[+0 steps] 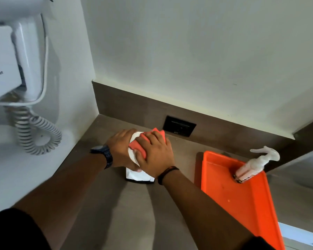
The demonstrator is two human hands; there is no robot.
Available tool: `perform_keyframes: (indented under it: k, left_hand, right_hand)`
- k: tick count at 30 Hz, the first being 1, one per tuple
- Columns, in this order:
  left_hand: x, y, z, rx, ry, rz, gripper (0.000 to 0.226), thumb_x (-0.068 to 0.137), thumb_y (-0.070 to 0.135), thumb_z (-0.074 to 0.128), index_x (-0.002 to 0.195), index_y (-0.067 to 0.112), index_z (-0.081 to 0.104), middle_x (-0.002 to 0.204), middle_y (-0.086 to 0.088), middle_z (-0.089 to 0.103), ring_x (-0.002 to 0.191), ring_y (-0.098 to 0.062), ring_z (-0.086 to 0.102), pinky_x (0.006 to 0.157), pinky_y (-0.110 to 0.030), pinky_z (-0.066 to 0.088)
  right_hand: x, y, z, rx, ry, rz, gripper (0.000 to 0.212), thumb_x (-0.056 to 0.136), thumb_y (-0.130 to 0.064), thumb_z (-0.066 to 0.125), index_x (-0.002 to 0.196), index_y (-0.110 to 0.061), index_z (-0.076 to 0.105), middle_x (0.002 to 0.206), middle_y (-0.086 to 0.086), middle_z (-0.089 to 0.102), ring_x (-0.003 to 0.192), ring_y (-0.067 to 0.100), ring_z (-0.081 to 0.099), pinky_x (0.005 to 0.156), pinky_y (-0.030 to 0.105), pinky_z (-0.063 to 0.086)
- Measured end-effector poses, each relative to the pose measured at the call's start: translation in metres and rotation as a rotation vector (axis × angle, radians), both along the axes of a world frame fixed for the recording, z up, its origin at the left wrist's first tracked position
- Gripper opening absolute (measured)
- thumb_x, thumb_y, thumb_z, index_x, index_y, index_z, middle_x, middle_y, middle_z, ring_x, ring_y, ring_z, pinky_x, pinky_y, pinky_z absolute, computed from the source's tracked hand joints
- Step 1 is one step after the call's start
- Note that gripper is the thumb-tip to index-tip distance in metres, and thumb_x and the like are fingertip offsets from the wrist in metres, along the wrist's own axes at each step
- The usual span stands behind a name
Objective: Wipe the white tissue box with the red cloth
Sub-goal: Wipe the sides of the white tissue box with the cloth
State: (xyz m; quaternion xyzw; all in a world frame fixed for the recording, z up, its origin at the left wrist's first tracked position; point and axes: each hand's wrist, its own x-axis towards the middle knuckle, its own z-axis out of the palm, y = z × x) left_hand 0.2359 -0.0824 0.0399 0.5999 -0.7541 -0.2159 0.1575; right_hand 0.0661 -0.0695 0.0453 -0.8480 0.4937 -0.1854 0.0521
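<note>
The white tissue box (138,175) stands on the grey-brown counter near the corner, its top and left side mostly covered by my hands. My left hand (121,150), with a dark watch on the wrist, grips the box's left side. My right hand (156,156) lies flat on the red cloth (140,147), pressing it onto the top of the box. Only the box's near face and a strip of its top edge show.
An orange tray (242,199) lies to the right with a spray bottle (255,165) resting in its far end. A black wall socket (179,125) sits in the backsplash behind the box. A white hair dryer (16,62) with a coiled cord hangs on the left wall.
</note>
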Motion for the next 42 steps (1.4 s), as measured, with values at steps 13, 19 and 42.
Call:
perform_keyframes:
  k: [13, 19, 42]
  left_hand:
    - [-0.006, 0.000, 0.004, 0.095, -0.035, 0.079, 0.126, 0.023, 0.068, 0.080, 0.133, 0.023, 0.037, 0.136, 0.000, 0.049, 0.121, -0.021, 0.047, 0.101, -0.038, 0.042]
    - [-0.023, 0.012, -0.002, 0.093, -0.158, 0.330, 0.129, 0.030, 0.074, 0.081, 0.136, 0.021, 0.030, 0.143, -0.008, 0.043, 0.130, -0.029, 0.038, 0.112, -0.048, 0.027]
    - [-0.057, -0.043, 0.034, 0.224, -0.402, 0.182, 0.143, 0.023, 0.105, 0.042, 0.142, 0.027, 0.031, 0.148, -0.009, 0.040, 0.133, -0.035, 0.036, 0.108, -0.056, 0.031]
  right_hand:
    - [-0.031, -0.007, -0.004, 0.090, -0.073, 0.037, 0.042, 0.087, -0.039, 0.056, 0.124, -0.020, 0.064, 0.132, 0.008, 0.063, 0.128, 0.032, 0.051, 0.102, 0.049, 0.046]
    - [-0.050, -0.012, -0.008, 0.659, -0.958, -0.849, 0.042, 0.089, -0.053, 0.051, 0.102, -0.018, 0.069, 0.093, 0.022, 0.076, 0.075, 0.039, 0.072, 0.071, 0.051, 0.062]
    - [-0.080, 0.008, -0.013, 0.601, -1.599, -0.871, 0.024, 0.099, -0.035, 0.046, 0.092, -0.014, 0.054, 0.071, 0.000, 0.080, 0.025, 0.022, 0.047, 0.035, 0.021, 0.043]
